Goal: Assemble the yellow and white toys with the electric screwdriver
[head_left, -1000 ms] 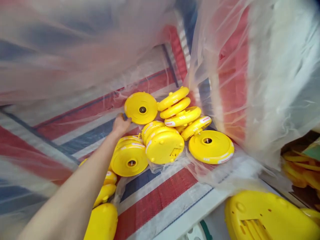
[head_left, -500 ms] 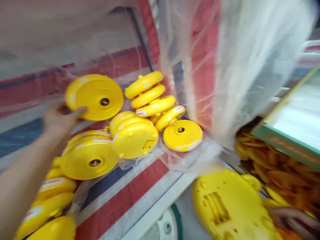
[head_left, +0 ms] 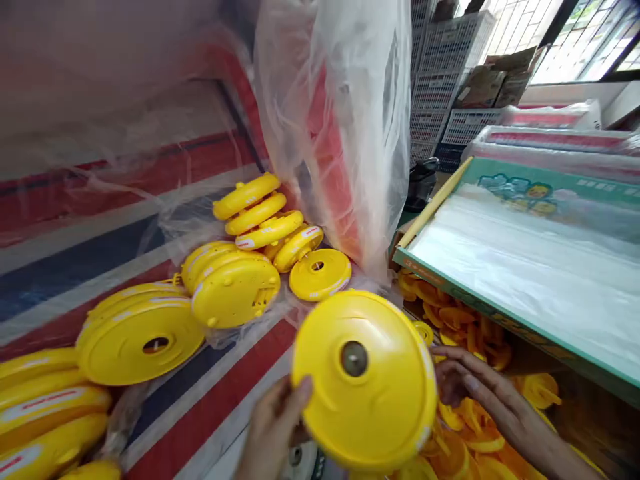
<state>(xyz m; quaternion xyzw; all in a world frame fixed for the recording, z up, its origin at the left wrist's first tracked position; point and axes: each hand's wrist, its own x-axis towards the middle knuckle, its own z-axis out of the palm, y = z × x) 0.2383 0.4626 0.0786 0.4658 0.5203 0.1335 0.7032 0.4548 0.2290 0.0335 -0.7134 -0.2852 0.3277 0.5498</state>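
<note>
A round yellow plastic disc (head_left: 365, 407) with a dark hole near its middle is in front of me, flat face toward me. My left hand (head_left: 280, 420) pinches its left rim, thumb on the face. Beside the right rim is my right hand (head_left: 470, 380), fingers loosely bent and apart, gripping nothing I can see. Its fingertips come close to the rim; whether they touch it is unclear. Past the disc's upper right edge shows a small yellow ring (head_left: 424, 331); whatever it joins is hidden behind the disc.
Stacked yellow discs (head_left: 140, 333) and yellow rounds with battery compartments (head_left: 237, 293) lie on striped sheeting (head_left: 210, 413). Clear plastic (head_left: 335, 133) hangs behind. At right, a green box (head_left: 540, 287) holding white plastic bags overhangs orange-yellow parts (head_left: 480, 427). Crates (head_left: 435, 80) stand beyond.
My left hand has brought the disc from the striped sheeting right and nearer to me. The yellow base with a battery compartment is no longer visible. My view has swung right and up.
</note>
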